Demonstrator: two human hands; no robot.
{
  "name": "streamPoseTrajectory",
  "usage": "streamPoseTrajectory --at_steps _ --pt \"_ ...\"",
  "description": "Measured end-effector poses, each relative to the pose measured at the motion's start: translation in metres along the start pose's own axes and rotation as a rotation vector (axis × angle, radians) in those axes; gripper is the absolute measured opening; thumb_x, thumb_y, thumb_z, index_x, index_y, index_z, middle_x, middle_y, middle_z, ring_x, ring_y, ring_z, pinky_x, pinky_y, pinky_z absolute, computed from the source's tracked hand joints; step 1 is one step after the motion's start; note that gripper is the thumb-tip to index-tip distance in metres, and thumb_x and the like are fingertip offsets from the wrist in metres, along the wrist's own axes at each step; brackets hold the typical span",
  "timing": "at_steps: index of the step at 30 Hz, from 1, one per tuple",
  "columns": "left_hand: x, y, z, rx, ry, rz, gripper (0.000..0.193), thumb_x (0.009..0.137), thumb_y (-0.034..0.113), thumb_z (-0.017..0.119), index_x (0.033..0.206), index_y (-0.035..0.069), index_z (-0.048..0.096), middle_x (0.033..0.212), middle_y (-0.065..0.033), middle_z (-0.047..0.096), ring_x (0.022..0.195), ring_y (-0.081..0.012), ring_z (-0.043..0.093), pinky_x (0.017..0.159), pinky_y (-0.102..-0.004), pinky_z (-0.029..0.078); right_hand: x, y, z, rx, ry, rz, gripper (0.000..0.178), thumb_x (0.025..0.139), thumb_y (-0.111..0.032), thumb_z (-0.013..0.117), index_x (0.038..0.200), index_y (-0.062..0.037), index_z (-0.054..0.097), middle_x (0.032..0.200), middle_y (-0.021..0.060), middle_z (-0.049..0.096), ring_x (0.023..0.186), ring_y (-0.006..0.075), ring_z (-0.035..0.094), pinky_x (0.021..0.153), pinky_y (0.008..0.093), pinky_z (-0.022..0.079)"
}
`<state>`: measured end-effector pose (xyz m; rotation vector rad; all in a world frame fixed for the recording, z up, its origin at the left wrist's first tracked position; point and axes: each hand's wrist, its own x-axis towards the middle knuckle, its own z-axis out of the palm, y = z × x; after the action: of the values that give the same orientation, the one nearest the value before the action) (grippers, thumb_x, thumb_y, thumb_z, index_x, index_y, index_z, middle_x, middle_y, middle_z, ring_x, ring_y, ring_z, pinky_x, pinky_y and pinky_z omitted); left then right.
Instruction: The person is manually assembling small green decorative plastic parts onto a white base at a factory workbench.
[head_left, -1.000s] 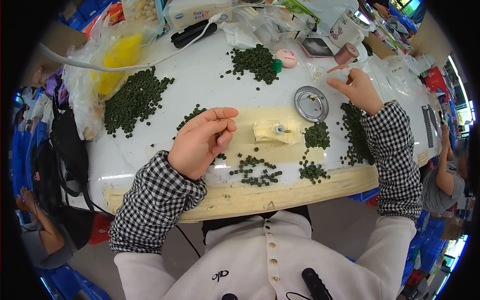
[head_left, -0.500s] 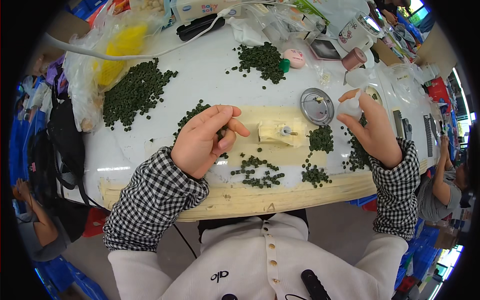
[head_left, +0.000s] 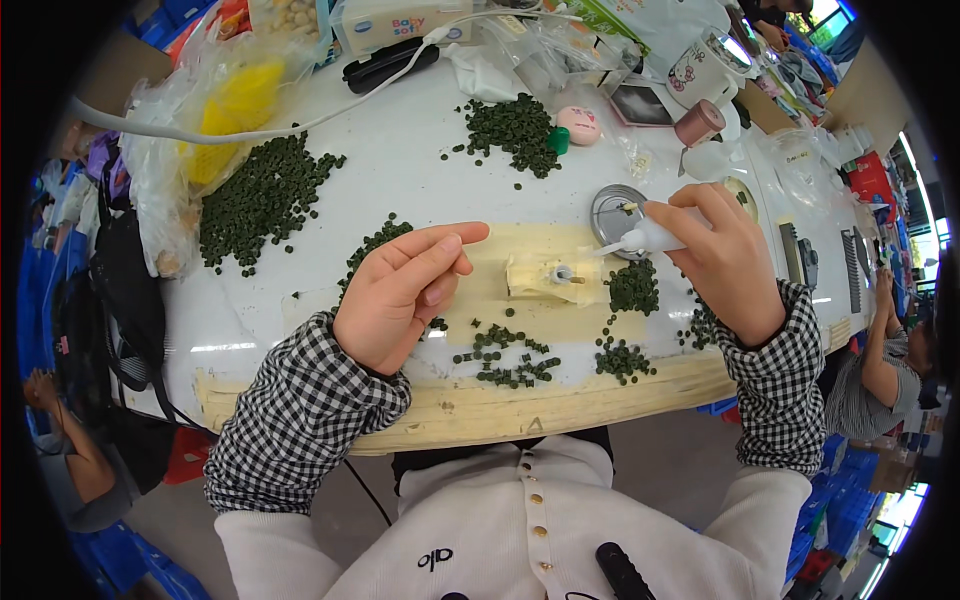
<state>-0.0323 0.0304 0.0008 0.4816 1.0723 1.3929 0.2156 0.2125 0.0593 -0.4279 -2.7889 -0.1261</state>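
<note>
My right hand (head_left: 725, 255) is closed around a small white squeeze bottle (head_left: 655, 237). The bottle lies tilted, its thin nozzle pointing left toward a block wrapped in cream tape (head_left: 530, 276). A small round metal fitting and a short brown peg stand up on that block. Left of the block is my left hand (head_left: 400, 290), with thumb and fingers pressed together and the index finger reaching out to the right. Whatever it pinches, if anything, is too small or hidden. Beyond the bottle nozzle lies a round metal dish (head_left: 604, 212). Small dark green pieces (head_left: 633, 287) are scattered around the block.
Larger heaps of green pieces lie at left (head_left: 262, 200) and at the back (head_left: 510, 132). A white cable (head_left: 300, 122) crosses the far left. A pink round container (head_left: 578, 124), a mug (head_left: 705, 72) and a thread spool (head_left: 700, 123) stand at back right. A wooden edge (head_left: 480, 412) runs along the front.
My right hand has moved left and down, turning the bottle so that its nozzle points at the block. My left index finger has straightened. The view has shifted slightly.
</note>
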Motion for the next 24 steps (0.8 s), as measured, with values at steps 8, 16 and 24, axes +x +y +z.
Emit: streamPoseTrajectory --at_steps 8,16,24 --pt "-0.0006 0.0005 -0.0002 -0.002 -0.037 -0.001 0.03 0.096 0.013 0.051 0.12 -0.005 0.056 0.087 0.0007 0.06 0.062 -0.0023 0.039 0.056 -0.0161 0.035 0.0062 -0.0038 -0.0063 -0.088 0.039 -0.047 0.047 0.057 0.004 0.072 0.101 -0.0075 0.064 0.091 0.0063 0.056 0.085 0.0241 0.057 0.07 0.0349 0.05" --pt "-0.0003 0.0009 0.0006 0.004 -0.027 -0.013 0.029 0.096 0.013 0.052 0.119 -0.004 0.057 0.088 -0.0009 0.06 0.062 -0.0022 0.04 0.055 -0.0161 0.035 0.0073 -0.004 -0.007 -0.136 0.046 -0.103 0.038 0.062 0.001 0.068 0.1 -0.0067 0.063 0.09 0.0065 0.056 0.083 0.0227 0.056 0.066 0.033 0.05" --pt "-0.0003 0.0002 0.0005 -0.002 -0.025 -0.02 0.027 0.096 0.013 0.051 0.117 -0.003 0.057 0.087 -0.0011 0.06 0.061 -0.0021 0.04 0.055 -0.0164 0.035 0.0069 -0.0059 -0.0084 -0.139 0.021 -0.077 0.047 0.057 0.004 0.07 0.103 -0.0071 0.065 0.093 0.0068 0.057 0.087 0.0245 0.057 0.07 0.0349 0.05"
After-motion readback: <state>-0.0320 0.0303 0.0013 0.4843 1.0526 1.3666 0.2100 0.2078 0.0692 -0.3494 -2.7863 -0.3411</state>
